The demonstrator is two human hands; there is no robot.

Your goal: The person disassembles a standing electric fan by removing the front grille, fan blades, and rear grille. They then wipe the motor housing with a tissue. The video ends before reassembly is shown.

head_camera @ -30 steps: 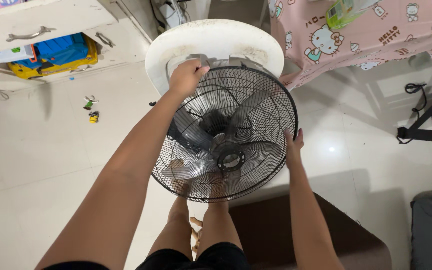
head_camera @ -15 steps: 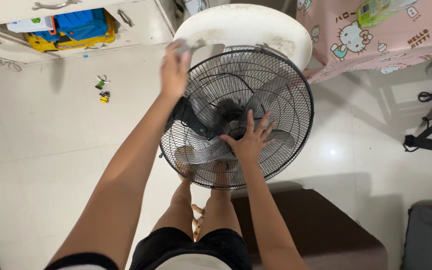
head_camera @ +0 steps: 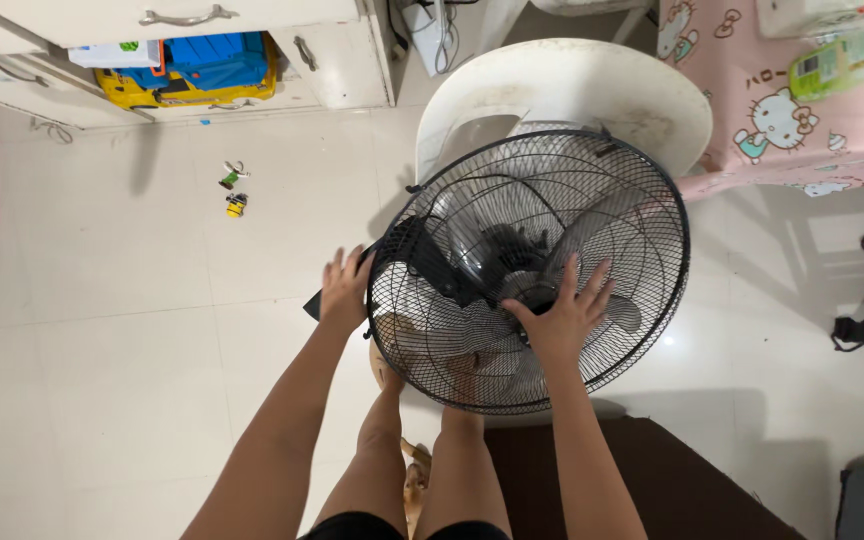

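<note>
Right hand [head_camera: 559, 318] spread wide, five fingers fanned, I press my palm flat against the front of one black wire fan cage [head_camera: 592, 190], near its centre, gripping nothing. My left hand [head_camera: 345, 289] rests open-fingered on the cage's left rim, touching the wire without closing round it. The one fan [head_camera: 482, 300] tilts face-up toward me above my two bare legs [head_camera: 422, 440], its pale translucent blades [head_camera: 422, 305] showing through the grille; I cannot count them for certain behind the wires. Its dark motor housing [head_camera: 422, 262] shows inside, left of the hub.

Behind the fan stands one white plastic chair [head_camera: 562, 90], its curved back just beyond the cage's top edge. One pink cartoon-print cloth [head_camera: 752, 110] covers a table at upper right, with one green packet [head_camera: 842, 62] lying on it. Two small toys [head_camera: 235, 190] lie close together on the white tiled floor [head_camera: 102, 330], well apart from the fan. One white drawer cabinet [head_camera: 202, 20] stands at upper left, with one blue-and-yellow box [head_camera: 202, 72] tucked in its open shelf. One brown mat [head_camera: 672, 480] lies by my right leg.
</note>
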